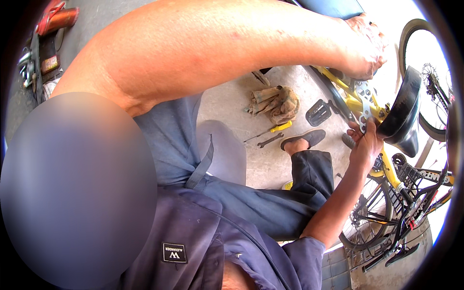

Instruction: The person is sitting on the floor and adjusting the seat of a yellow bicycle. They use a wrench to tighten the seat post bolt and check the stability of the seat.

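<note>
My left forearm crosses the top of the view, and my left hand (368,48) curls its fingers over something at the yellow bicycle frame (390,171), hidden behind them. Just below it, my right hand (366,142) grips the lower end of a flat silver multi-hole spanner (363,96), which lies against the yellow frame beside the black saddle (401,111). On the concrete floor (227,96) are a crumpled stained rag (275,104), a yellow-handled screwdriver (281,126), an open-ended wrench (269,140) and a black pedal-like part (317,112).
My slippered foot (304,140) rests near the wrench. More bicycle wheels and frames (367,220) crowd the right side, with another wheel (411,34) at the upper right. A red cylinder (63,19) and assorted tools (36,67) sit at the upper left.
</note>
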